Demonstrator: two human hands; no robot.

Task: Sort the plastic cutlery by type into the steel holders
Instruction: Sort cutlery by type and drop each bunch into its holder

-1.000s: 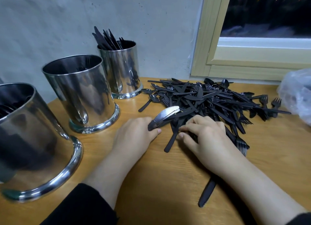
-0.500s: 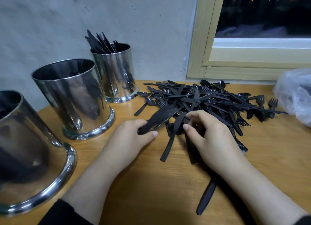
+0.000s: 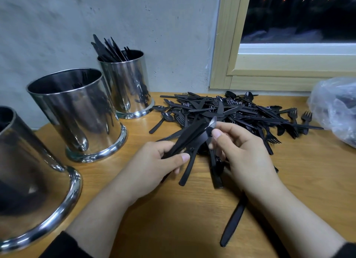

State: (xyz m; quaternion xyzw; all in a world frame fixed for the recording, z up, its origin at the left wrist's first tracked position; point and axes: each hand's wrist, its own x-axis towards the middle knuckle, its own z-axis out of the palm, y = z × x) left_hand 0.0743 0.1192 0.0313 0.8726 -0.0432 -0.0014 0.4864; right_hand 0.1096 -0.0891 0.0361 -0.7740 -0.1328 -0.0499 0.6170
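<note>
Black knives [image 3: 189, 137] gripped by left hand [image 3: 154, 166], right hand [image 3: 243, 151] pinching

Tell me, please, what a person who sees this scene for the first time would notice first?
First, the pile of black cutlery spread on the table below the window. Next, the two hands in front of it: the left hand grips a bunch of knives and the right hand pinches their tips. Then three steel holders along the left; the far one holds knives.
</note>
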